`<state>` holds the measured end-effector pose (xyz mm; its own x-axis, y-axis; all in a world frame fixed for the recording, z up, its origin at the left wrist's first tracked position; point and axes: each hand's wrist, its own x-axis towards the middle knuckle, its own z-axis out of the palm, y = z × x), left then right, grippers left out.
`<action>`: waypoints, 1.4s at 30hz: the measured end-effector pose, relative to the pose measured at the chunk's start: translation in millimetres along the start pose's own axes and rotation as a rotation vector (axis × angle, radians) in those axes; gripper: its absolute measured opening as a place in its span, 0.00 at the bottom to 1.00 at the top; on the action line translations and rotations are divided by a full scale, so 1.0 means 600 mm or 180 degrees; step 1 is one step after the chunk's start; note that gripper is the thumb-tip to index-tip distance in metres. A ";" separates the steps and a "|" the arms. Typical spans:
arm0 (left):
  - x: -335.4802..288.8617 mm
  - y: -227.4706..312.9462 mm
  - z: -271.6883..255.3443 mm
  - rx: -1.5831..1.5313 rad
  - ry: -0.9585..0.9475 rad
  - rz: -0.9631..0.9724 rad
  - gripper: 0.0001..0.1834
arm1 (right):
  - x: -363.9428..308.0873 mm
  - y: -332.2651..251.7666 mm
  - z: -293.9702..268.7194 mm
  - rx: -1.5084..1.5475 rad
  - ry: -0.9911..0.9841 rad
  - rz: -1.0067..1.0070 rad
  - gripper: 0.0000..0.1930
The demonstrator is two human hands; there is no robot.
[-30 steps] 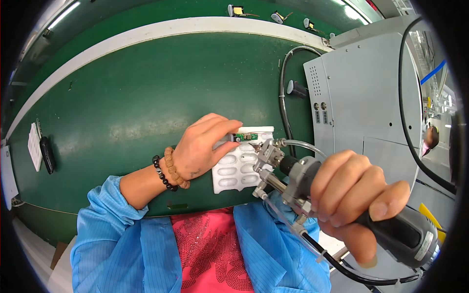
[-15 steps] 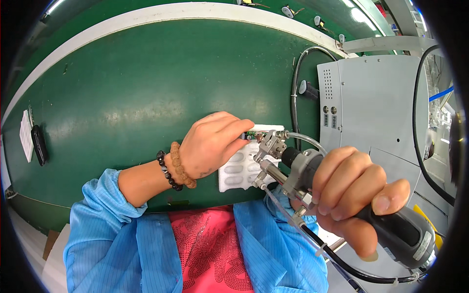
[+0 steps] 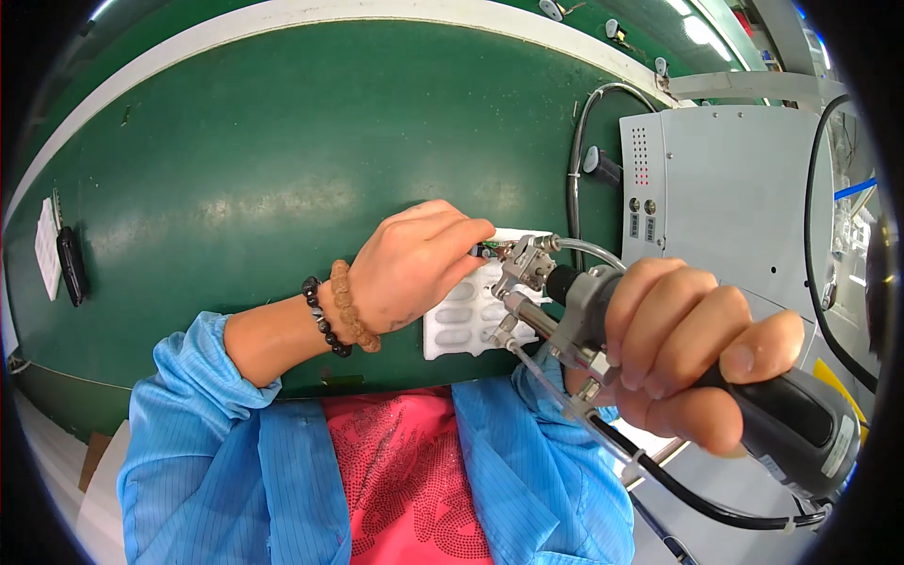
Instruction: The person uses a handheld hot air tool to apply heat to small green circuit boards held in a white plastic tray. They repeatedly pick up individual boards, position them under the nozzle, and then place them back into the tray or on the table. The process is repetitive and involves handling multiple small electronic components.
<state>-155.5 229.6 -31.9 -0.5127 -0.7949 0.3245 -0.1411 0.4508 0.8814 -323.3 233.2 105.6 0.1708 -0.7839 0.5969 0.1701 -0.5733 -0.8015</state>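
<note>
My left hand (image 3: 414, 268), with two bead bracelets on its wrist, pinches a small dark part with a green circuit board (image 3: 492, 249) in it. My fingers and the tool's metal head hide most of that part. My right hand (image 3: 692, 348) is wrapped round the black body of a hand-held electric screwdriver (image 3: 800, 428) fitted with hoses. The screwdriver's nose points left and meets the small part at my left fingertips; the exact contact is hidden. Beneath both lies a white moulded tray (image 3: 456, 347) with oval hollows.
A grey machine cabinet (image 3: 725, 188) with red indicator lights stands at the right. A black hose (image 3: 574, 169) and a dark cylindrical piece (image 3: 601, 165) lie beside it. On the green table's far left are a black case (image 3: 72, 266) and a white pad (image 3: 47, 247).
Red lights now glow on the cabinet's front, where none glowed before. The view has shifted slightly; both hands keep their grips, and the screwdriver's nose stays at the small part.
</note>
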 end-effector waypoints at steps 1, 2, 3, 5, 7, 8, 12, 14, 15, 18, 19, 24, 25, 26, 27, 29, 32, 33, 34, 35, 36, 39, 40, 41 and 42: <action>0.002 0.001 0.001 -0.0016 -0.0013 0.0002 0.19 | 0.004 -0.003 -0.003 -0.0057 -0.0049 0.0059 0.20; 0.005 0.002 0.001 -0.0028 -0.0020 0.0017 0.19 | 0.006 -0.006 -0.007 -0.0103 -0.0113 0.0091 0.19; 0.005 0.002 0.000 -0.0022 -0.0013 0.0009 0.19 | 0.007 -0.005 -0.006 -0.0119 -0.0126 0.0129 0.19; 0.003 0.004 0.001 -0.0056 -0.0029 -0.0011 0.19 | 0.007 -0.006 -0.002 -0.0164 -0.0015 0.0188 0.19; 0.004 -0.001 -0.006 -0.0055 -0.0058 0.0031 0.18 | 0.008 -0.013 0.006 -0.0141 0.0154 0.0075 0.20; 0.006 -0.001 -0.005 -0.0089 -0.0084 0.0037 0.18 | 0.011 -0.023 0.008 -0.0156 0.0217 0.0037 0.20; -0.005 0.008 0.000 0.0279 0.0065 -0.0049 0.17 | -0.022 -0.094 -0.033 0.0447 0.0511 -0.0618 0.20; 0.005 0.014 0.001 0.0497 0.0266 0.0264 0.17 | -0.035 -0.115 -0.037 0.0513 0.0702 -0.0738 0.20; 0.010 0.022 -0.004 0.0635 0.0362 0.0325 0.15 | -0.043 -0.121 -0.044 0.0513 0.0646 -0.0772 0.20; 0.025 0.040 -0.039 0.0437 0.0201 0.0182 0.13 | -0.057 -0.127 -0.055 0.0285 0.0637 -0.0851 0.21; 0.032 0.051 -0.059 0.0290 0.0082 -0.0192 0.12 | -0.058 -0.125 -0.059 0.0281 0.0605 -0.0849 0.21; 0.162 -0.031 -0.173 0.0670 0.0778 -0.0722 0.12 | -0.069 -0.111 -0.059 0.0160 0.0588 -0.0749 0.21; 0.202 -0.083 -0.206 0.1184 0.1076 -0.0511 0.12 | -0.065 -0.110 -0.052 0.0158 0.0606 -0.0750 0.21; 0.243 -0.099 -0.221 0.1454 0.1168 -0.0832 0.14 | -0.064 -0.109 -0.049 0.0122 0.0606 -0.0738 0.21; 0.262 -0.158 -0.251 0.2133 0.1529 0.0103 0.13 | -0.060 -0.105 -0.046 0.0201 0.0582 -0.0744 0.21; 0.293 -0.191 -0.241 0.2301 0.1159 0.0157 0.13 | -0.060 -0.098 -0.047 0.0169 0.0598 -0.0718 0.22; 0.305 -0.206 -0.215 0.2457 0.0315 0.0201 0.15 | -0.061 -0.091 -0.049 0.0042 0.0623 -0.0676 0.22; 0.297 -0.213 -0.208 0.2495 0.0148 0.0253 0.15 | -0.062 -0.088 -0.051 0.0066 0.0574 -0.0675 0.22; 0.291 -0.221 -0.203 0.2538 -0.0016 0.0303 0.16 | -0.062 -0.086 -0.052 0.0055 0.0572 -0.0662 0.22; 0.294 -0.236 -0.205 0.2429 0.0142 0.0169 0.17 | -0.061 -0.083 -0.050 0.0050 0.0566 -0.0652 0.22; 0.300 -0.241 -0.208 0.2394 0.0181 0.0106 0.17 | -0.060 -0.082 -0.049 0.0033 0.0549 -0.0631 0.22; 0.316 -0.259 -0.219 0.2502 0.0327 -0.0199 0.17 | -0.063 -0.076 -0.050 0.0087 0.0471 -0.0644 0.22; 0.317 -0.236 -0.208 0.2241 0.0429 -0.0279 0.18 | -0.064 -0.076 -0.051 0.0096 0.0470 -0.0643 0.22; 0.313 -0.212 -0.194 0.1981 0.0529 -0.0361 0.18 | -0.065 -0.077 -0.053 0.0107 0.0469 -0.0643 0.22; 0.305 -0.185 -0.177 0.1715 0.0605 -0.0427 0.18 | -0.065 -0.080 -0.054 0.0100 0.0489 -0.0649 0.22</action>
<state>-143.5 -9.2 -34.0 -0.3067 -0.8957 0.3219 -0.6305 0.4445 0.6363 -369.8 283.4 119.5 -0.0192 -0.6812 0.7318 0.2165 -0.7174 -0.6622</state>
